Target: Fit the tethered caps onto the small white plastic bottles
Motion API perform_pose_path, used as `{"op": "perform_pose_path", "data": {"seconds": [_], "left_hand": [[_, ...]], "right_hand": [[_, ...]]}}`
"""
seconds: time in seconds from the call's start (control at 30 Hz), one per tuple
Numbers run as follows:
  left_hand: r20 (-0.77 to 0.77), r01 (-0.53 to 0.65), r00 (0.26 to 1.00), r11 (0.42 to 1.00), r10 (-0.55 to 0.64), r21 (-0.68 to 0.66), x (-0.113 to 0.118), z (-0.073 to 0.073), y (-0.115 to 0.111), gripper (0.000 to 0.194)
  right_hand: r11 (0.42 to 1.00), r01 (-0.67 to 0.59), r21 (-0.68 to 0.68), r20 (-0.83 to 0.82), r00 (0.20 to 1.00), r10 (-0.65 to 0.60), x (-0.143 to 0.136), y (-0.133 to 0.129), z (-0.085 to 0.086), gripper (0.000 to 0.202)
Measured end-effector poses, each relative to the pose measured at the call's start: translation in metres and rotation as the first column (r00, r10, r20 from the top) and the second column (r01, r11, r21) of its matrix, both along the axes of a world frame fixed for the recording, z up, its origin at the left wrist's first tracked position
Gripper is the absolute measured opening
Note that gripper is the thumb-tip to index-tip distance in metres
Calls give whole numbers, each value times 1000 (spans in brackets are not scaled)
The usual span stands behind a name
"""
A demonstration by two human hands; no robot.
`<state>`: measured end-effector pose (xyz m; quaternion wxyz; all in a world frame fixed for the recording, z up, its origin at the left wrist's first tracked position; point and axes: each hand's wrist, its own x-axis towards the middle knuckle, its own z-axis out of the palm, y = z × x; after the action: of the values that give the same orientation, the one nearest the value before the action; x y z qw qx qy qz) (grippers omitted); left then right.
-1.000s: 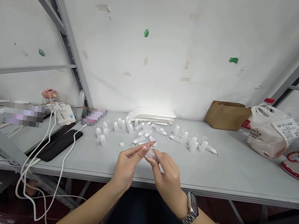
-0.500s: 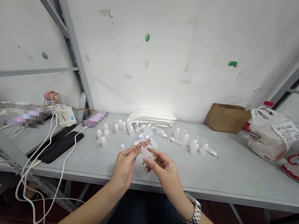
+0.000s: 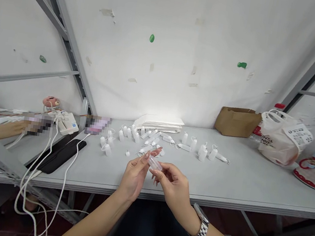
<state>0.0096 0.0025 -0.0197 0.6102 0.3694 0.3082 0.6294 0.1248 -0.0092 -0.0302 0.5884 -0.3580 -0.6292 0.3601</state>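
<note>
A small translucent plastic bottle (image 3: 155,164) is held slanted above the table's front part, between both hands. My left hand (image 3: 134,175) pinches its upper left end with thumb and fingers. My right hand (image 3: 174,179), with a metal watch on the wrist, grips the lower right end. Fingers cover both ends of the bottle. Just beyond lie several similar bottles, some upright like the bottle (image 3: 107,150) at left, others on their sides like the bottle (image 3: 184,147). A small white cap (image 3: 127,153) sits left of my hands.
A stack of white flat sheets (image 3: 161,123) stands against the wall. To the right are a cardboard box (image 3: 236,122) and a plastic bag (image 3: 280,140). White cables (image 3: 68,168) and a black phone-like slab (image 3: 64,155) lie at left, where another person's arm (image 3: 7,129) reaches in.
The bottle shows more clearly between my hands, both still on it. At far left another person's arm has come into view. The camera view has shifted slightly.
</note>
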Motion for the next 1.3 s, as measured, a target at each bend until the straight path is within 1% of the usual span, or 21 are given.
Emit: {"op": "perform_pose_path", "data": {"seconds": [0.1,0.13,0.23,0.33,0.43,0.5,0.57,0.63,0.67,0.7,0.73,0.77,0.8,0.87,0.93,0.97,1.0,1.1,1.17,1.23,1.3], "left_hand": [[0,5,1000,1000,-5,5,-1,3,-1,21],[0,7,1000,1000,-7,3,-1,4,-2,20],[-11,8,1000,1000,-8,-12,-3,8,-3,19],[-31,9,999,998,-11,-62,-5,10,-4,20],[-37,-6,999,993,1,-118,-5,10,-3,20],[-29,-12,1000,993,9,-118,-4,9,-2,20],[-20,-6,1000,995,4,-96,-4,8,-2,21],[-14,8,1000,997,-9,-74,-4,9,-3,21],[-14,17,1000,998,-18,-66,-5,10,-3,22],[-14,23,1000,998,-24,-58,-5,11,-4,22],[-14,33,999,998,-33,-47,-5,12,-4,21],[-13,43,999,998,-44,-35,-5,13,-5,21],[-15,57,998,998,-57,-20,-6,13,-5,20],[-28,95,995,995,-95,12,-6,14,-6,20],[-57,128,990,991,-126,27,-7,15,-6,22],[-76,135,988,990,-132,30,-7,16,-6,24],[-97,136,986,990,-132,33,-8,17,-6,26],[-164,101,982,993,-91,57,-11,19,-6,29],[-193,66,980,995,-51,76,-13,19,-6,27],[-199,24,980,997,-8,79,-13,17,-4,24],[-187,-27,982,997,40,69,-13,14,-2,22]], "right_hand": [[970,78,231,129,986,-109,2,1,-2,11],[937,101,335,181,969,-169,3,2,-2,13],[790,101,605,321,877,-357,7,5,-4,23],[693,36,720,423,769,-480,9,9,-7,27],[669,22,743,436,743,-508,6,11,-12,26],[696,61,716,383,799,-464,4,11,-14,23],[797,94,597,302,894,-332,2,9,-11,19],[946,56,321,180,976,-119,3,7,-3,11],[991,-7,135,95,995,-6,4,7,2,9],[994,-94,-48,-8,996,94,5,7,7,11],[960,-199,-196,-122,977,178,7,7,11,14],[898,-322,-299,-243,936,255,8,8,15,17],[814,-457,-360,-372,870,324,10,10,17,19],[609,-694,-385,-612,686,394,14,14,18,21],[440,-823,-360,-766,530,364,16,18,16,18],[399,-847,-350,-803,491,339,17,19,15,16],[388,-855,-344,-819,476,322,17,20,15,15],[416,-838,-352,-788,505,351,16,18,17,20],[464,-801,-377,-732,565,381,14,16,18,27],[559,-723,-407,-645,661,385,11,14,19,31],[700,-588,-404,-544,770,333,8,12,18,30]]}}
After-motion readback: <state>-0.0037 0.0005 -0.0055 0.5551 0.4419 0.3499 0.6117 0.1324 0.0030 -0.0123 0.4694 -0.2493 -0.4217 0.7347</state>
